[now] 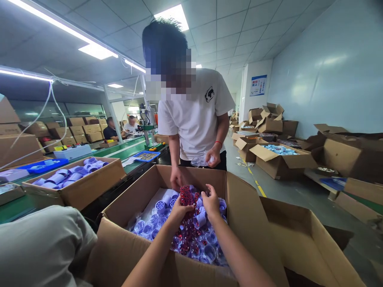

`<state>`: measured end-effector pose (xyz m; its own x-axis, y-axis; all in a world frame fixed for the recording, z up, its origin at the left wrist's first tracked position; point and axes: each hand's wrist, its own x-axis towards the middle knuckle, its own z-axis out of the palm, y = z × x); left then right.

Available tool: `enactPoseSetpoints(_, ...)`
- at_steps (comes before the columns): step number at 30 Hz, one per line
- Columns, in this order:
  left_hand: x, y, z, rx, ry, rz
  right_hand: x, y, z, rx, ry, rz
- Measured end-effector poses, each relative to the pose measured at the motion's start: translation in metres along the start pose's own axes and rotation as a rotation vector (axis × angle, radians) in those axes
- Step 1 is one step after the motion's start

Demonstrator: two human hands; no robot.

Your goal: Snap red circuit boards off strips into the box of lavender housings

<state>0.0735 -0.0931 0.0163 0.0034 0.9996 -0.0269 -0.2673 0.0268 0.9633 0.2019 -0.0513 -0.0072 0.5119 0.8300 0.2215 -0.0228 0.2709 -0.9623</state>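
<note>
A bunch of shiny red perforated pieces (186,196) hangs from my left hand (177,213), whose thumb and fingers are closed on it. More red pieces (187,241) lie below, over the purple plastic cylinders (160,206) in an open cardboard box (131,195). My right hand (211,202) is just right of the bunch, fingers curved and apart, with nothing visible in its grasp. Across the box, a co-worker's hand (177,178) reaches in near the top of the bunch. The co-worker's other hand (213,154) holds a clear plastic bag (200,160).
Left, a carton (89,187) of purple cylinders stands by the green conveyor (18,205), near a blue tray (146,156) of small parts. An open box flap (248,223) and another carton (317,239) are at right. Further cartons (277,161) line the floor beyond.
</note>
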Motion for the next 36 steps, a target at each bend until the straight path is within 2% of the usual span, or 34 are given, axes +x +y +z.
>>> enactPoseSetpoints(4, 0.001, 0.000, 0.001, -0.019, -0.002, 0.025, -0.006, 0.001, 0.008, 0.092, -0.223, 0.084)
enactPoseSetpoints(8, -0.001, 0.003, 0.004, -0.054, -0.012, 0.046, -0.015, -0.003, 0.014, 0.199, -0.337, 0.109)
enactPoseSetpoints(12, -0.003, 0.005, 0.007, -0.067, -0.024, 0.033, -0.015, -0.008, 0.011, 0.274, -0.329, 0.114)
enactPoseSetpoints(15, -0.004, 0.007, 0.008, -0.075, 0.017, 0.036, -0.016, -0.012, 0.009, 0.310, -0.306, 0.126)
enactPoseSetpoints(20, -0.001, 0.006, 0.006, -0.074, 0.084, 0.030, -0.019, -0.019, 0.010, 0.497, -0.284, 0.248)
enactPoseSetpoints(24, 0.002, 0.005, 0.005, -0.071, 0.125, 0.116, -0.019, -0.021, 0.010, 0.572, -0.334, 0.320)
enactPoseSetpoints(28, -0.002, 0.008, 0.009, -0.056, 0.075, 0.162, -0.017, -0.018, 0.008, 0.520, -0.272, 0.283)
enactPoseSetpoints(36, -0.010, 0.006, 0.013, -0.059, 0.002, 0.081, -0.015, -0.018, 0.004, 0.457, -0.198, 0.190)
